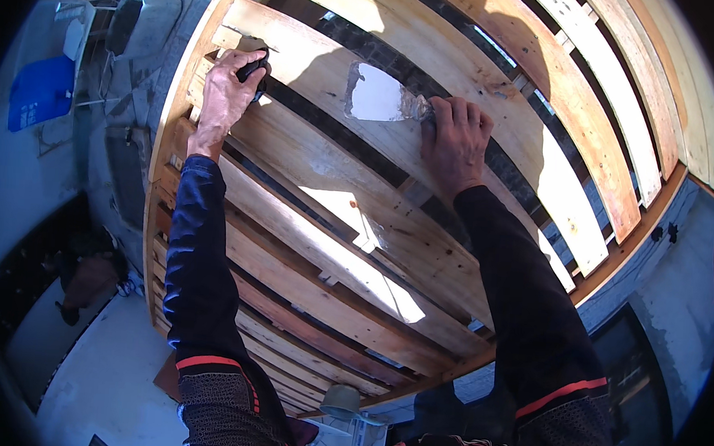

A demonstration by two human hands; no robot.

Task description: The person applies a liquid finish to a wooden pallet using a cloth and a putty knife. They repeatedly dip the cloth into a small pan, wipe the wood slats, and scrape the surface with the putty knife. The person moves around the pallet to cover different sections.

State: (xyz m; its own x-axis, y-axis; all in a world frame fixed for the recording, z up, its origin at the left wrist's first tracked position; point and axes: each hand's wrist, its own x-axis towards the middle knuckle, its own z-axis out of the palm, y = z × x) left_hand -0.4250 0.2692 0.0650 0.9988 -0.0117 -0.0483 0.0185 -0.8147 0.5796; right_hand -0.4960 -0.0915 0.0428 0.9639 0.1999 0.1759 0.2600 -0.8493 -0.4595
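Note:
In my right hand (458,139) is a putty knife (377,94) with a wide, bright blade and smeared edges; its handle is mostly hidden by my closed fingers. The blade points left and lies over one of the pale wooden slats (318,61). My left hand (228,92), near the slats' left ends, is closed around a small black object (256,71) whose kind I cannot make out. A brownish-grey piece shows just beyond its fingers. Both hands are over a large slatted wooden frame (170,134) with dark gaps between its boards.
A blue chair (42,93) with a pale metal frame stands at the far left. A grey-green bucket (340,401) shows past the frame's lower edge. Sunlit patches and shadows fall across the slats. A wooden rail (629,248) bounds them at the right.

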